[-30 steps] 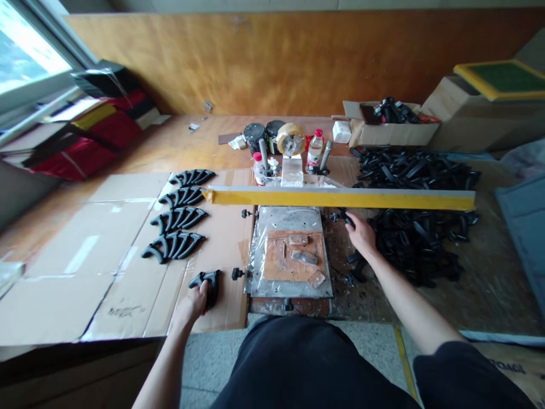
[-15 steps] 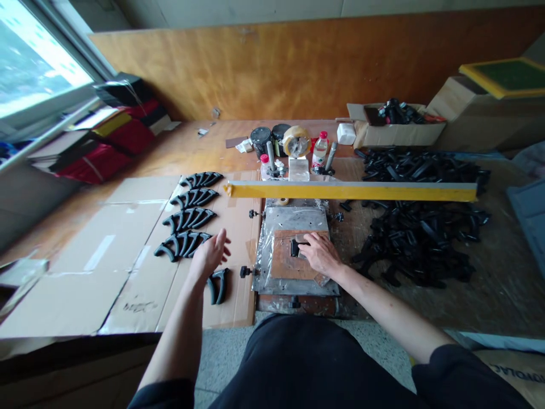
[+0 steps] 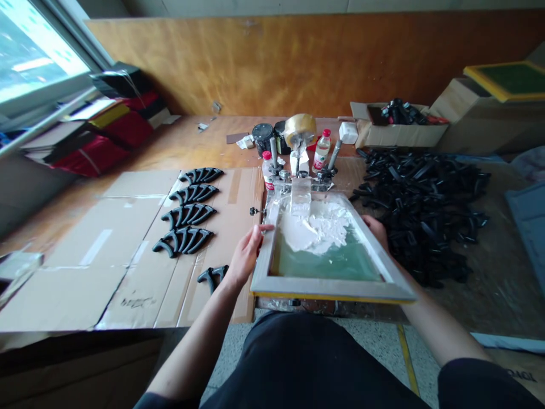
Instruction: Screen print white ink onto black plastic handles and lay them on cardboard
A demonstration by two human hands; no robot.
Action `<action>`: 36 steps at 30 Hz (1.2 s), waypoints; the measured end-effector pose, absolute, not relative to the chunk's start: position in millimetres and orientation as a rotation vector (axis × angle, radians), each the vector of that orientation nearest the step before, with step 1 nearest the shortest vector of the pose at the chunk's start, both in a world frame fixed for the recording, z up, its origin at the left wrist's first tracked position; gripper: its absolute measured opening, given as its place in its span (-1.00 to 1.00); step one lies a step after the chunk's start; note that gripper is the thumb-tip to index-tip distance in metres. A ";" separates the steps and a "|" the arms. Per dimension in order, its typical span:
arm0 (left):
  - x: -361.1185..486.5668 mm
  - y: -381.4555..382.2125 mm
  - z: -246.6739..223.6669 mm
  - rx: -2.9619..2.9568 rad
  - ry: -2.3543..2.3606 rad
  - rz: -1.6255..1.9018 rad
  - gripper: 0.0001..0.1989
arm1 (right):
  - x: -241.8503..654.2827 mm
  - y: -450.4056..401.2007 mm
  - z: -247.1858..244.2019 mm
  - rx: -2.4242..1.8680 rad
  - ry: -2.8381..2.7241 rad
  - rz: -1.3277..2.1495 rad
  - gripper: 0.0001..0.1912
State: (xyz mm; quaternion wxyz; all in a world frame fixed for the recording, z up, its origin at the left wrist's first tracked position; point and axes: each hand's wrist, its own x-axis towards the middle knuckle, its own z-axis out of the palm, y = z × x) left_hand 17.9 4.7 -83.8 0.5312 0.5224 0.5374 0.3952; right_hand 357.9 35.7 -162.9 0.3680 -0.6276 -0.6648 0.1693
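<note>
A silver-rimmed screen frame with green mesh lies low over the press base, white paste spread on its far half. My left hand is at the frame's left side, index finger stretched toward the rim and the other fingers curled. At the right rim is my right hand, its fingers partly hidden by the frame, so its grip is unclear. Left of my left hand, curved black handles lie in rows on flat cardboard. The plate and the black piece on it are hidden beneath the frame.
A large heap of black parts covers the right of the table. Behind the press stand bottles, dark jars and a tape roll. An open carton sits at the back right, red bundles at the left.
The raised screen frame has come down over the plate. My right hand has moved from the black piece to the frame's right rim, and my left hand rightward to its left side.
</note>
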 end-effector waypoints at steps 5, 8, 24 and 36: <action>12.7 -8.5 -155.1 1.286 1.496 0.724 -0.30 | 316.3 74.1 -128.4 -1.518 -1.831 0.110 -0.42; 15.6 -5.0 -178.6 1.371 1.585 0.679 -0.32 | 264.8 89.4 -118.7 -1.460 -2.161 0.097 -0.42; 12.7 -4.3 -184.9 1.356 1.609 0.689 -0.41 | 264.8 35.3 -128.1 -1.112 -2.657 0.312 -0.95; 10.6 -4.4 -159.5 1.268 1.480 0.710 -0.32 | 256.6 75.5 -106.6 -1.381 -2.274 0.293 -0.53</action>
